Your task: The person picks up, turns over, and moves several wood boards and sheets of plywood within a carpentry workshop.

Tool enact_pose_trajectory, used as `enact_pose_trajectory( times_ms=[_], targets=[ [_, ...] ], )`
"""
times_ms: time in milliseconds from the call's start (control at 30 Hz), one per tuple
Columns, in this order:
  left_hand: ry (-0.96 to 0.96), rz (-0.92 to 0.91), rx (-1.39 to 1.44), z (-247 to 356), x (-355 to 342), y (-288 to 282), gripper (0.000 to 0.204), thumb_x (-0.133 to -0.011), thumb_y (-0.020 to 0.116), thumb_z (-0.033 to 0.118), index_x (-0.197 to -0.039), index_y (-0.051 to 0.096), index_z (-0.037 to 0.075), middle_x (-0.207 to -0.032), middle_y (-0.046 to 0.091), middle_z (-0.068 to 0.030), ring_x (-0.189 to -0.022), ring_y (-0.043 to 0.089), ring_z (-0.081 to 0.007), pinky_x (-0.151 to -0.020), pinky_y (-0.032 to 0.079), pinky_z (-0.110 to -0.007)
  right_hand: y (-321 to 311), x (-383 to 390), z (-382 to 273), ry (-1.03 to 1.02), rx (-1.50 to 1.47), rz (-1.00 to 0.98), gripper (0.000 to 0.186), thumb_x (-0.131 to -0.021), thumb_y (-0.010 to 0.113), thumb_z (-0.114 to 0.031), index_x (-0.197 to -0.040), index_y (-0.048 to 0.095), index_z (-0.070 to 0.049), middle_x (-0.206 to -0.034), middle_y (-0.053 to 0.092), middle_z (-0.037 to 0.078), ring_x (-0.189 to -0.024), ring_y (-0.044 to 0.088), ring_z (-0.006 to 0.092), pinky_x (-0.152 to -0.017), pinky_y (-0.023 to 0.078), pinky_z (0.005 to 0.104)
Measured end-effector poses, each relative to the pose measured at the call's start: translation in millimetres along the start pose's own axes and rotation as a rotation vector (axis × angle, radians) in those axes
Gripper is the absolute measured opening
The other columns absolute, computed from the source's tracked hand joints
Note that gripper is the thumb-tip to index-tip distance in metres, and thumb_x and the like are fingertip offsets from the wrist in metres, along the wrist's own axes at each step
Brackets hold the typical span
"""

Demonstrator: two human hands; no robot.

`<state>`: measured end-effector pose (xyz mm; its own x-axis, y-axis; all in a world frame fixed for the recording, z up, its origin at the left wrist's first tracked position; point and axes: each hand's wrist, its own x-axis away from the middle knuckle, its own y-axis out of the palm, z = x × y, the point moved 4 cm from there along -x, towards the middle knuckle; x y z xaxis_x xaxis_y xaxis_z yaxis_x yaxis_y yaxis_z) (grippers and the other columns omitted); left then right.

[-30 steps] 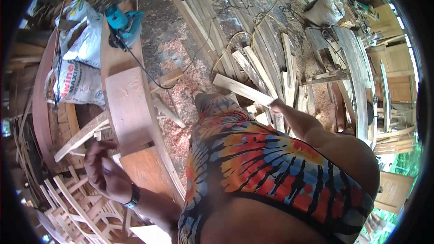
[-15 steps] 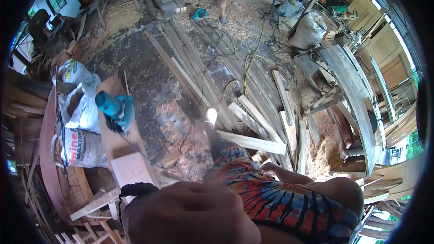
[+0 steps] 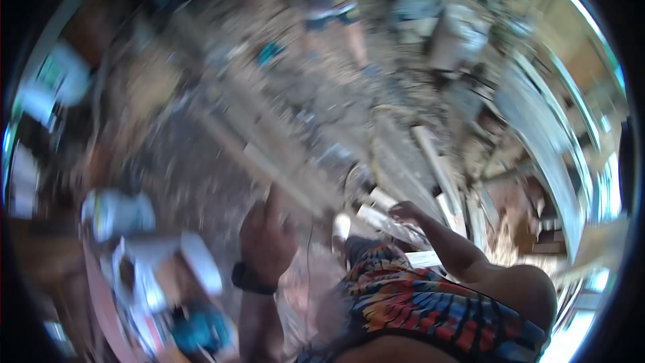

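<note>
My left hand [image 3: 269, 238] is raised over the floor, a black watch or band [image 3: 252, 279] on its wrist. One finger stretches forward, and nothing shows in its grasp. Blurred by motion, my right hand [image 3: 404, 212] hangs low near pale wooden offcuts [image 3: 383, 200]; its fingers are too smeared to read. At the lower left, behind my left forearm, a teal corded power tool [image 3: 201, 329] rests near a white sack [image 3: 141, 269].
Long planks [image 3: 262, 161] lie across the floor ahead. A saw table [image 3: 537, 134] stands at the right. Ahead stands another person [image 3: 329, 0], near a teal object [image 3: 270, 54] on the ground. A full sack [image 3: 460, 37] sits at the far right.
The view has swung, and the teal tool and sacks sit lower in it. My left hand has moved forward from close below, one finger now out. The other person appears nearer.
</note>
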<state>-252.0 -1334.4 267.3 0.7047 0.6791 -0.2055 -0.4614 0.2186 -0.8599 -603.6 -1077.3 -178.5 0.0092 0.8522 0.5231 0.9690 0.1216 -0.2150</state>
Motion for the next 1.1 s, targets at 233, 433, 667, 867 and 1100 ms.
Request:
enact_pose_trajectory(
  times_ms=[233, 433, 667, 867, 1100],
  targets=[
    [0.019, -0.446, -0.268, -87.4, -83.0, 199.1, 0.062, -0.085, 0.063, 0.021, -0.142, 0.046, 0.007, -0.097, 0.063, -0.0177, -0.085, 0.061, -0.0376, -0.076, 0.051, -0.048, -63.5, 143.2, 3.0, 0.562, -0.334, 0.843, 0.036, -0.088, 0.066, -0.028, -0.116, 0.065, -0.004, -0.116, 0.066, 0.016, -0.110, 0.061, 0.0359, -0.089, 0.051, 0.0531],
    [0.221, -0.618, -0.231, -51.2, -114.7, 269.3, 0.059, -0.085, 0.063, 0.022, -0.140, 0.047, 0.007, -0.099, 0.063, -0.0178, -0.088, 0.061, -0.0378, -0.078, 0.051, -0.048, 170.7, 273.4, 90.8, 1.100, -0.701, 0.880, 0.036, -0.089, 0.065, -0.030, -0.115, 0.066, -0.005, -0.113, 0.067, 0.016, -0.104, 0.063, 0.0354, -0.085, 0.053, 0.0515],
    [0.256, -0.712, -0.190, -78.1, -136.4, 297.5, 0.057, -0.085, 0.063, 0.023, -0.138, 0.049, 0.007, -0.101, 0.064, -0.0179, -0.090, 0.061, -0.0380, -0.080, 0.050, -0.048, 258.7, 258.6, 76.3, 1.218, -0.890, 0.797, 0.036, -0.090, 0.064, -0.033, -0.114, 0.066, -0.006, -0.110, 0.068, 0.015, -0.098, 0.065, 0.0348, -0.081, 0.055, 0.0496],
    [0.275, -0.774, -0.191, -100.7, -161.4, 313.6, 0.055, -0.085, 0.063, 0.024, -0.136, 0.051, 0.007, -0.103, 0.064, -0.0179, -0.092, 0.061, -0.0382, -0.081, 0.050, -0.048, 183.8, 175.2, 62.0, 1.065, -0.813, 0.816, 0.037, -0.092, 0.063, -0.035, -0.114, 0.067, -0.007, -0.108, 0.069, 0.014, -0.093, 0.067, 0.0343, -0.077, 0.057, 0.0480],
    [0.313, -0.877, -0.161, -148.6, -200.6, 328.2, 0.053, -0.085, 0.063, 0.025, -0.133, 0.052, 0.007, -0.105, 0.064, -0.0180, -0.095, 0.061, -0.0384, -0.083, 0.050, -0.048, 68.5, 61.8, -0.8, 0.921, -0.639, 0.793, 0.037, -0.093, 0.062, -0.038, -0.113, 0.067, -0.007, -0.105, 0.070, 0.013, -0.087, 0.069, 0.0337, -0.072, 0.059, 0.0461]
  ],
)
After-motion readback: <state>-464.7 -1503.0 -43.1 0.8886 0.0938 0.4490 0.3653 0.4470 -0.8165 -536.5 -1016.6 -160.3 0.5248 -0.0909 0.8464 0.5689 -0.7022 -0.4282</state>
